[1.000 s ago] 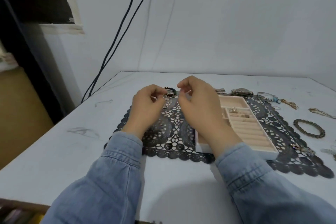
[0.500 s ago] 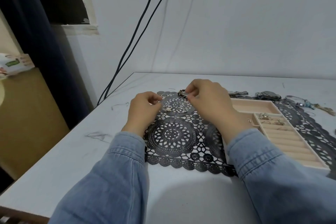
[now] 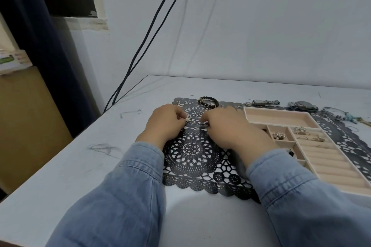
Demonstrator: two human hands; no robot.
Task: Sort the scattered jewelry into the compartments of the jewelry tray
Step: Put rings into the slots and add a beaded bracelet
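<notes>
Head view: lace mat (image 3: 190, 150) carries the jewelry tray (image 3: 281, 108), mostly unfilled, with a few small pieces (image 3: 278, 136) inside. Left hand (image 3: 164, 124) pinches a pearl cluster (image 3: 188, 119) and right hand (image 3: 226, 128) pinches a silver ring (image 3: 202, 123), both low over the mat. Watches (image 3: 265, 102) and bead bracelet (image 3: 208, 100) lie unsorted. Judged early stage.

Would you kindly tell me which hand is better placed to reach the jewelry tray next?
Probably the right. The right hand pinches a silver ring beside the jewelry tray; the left hand, holding a pearl cluster, sits farther off.
</notes>
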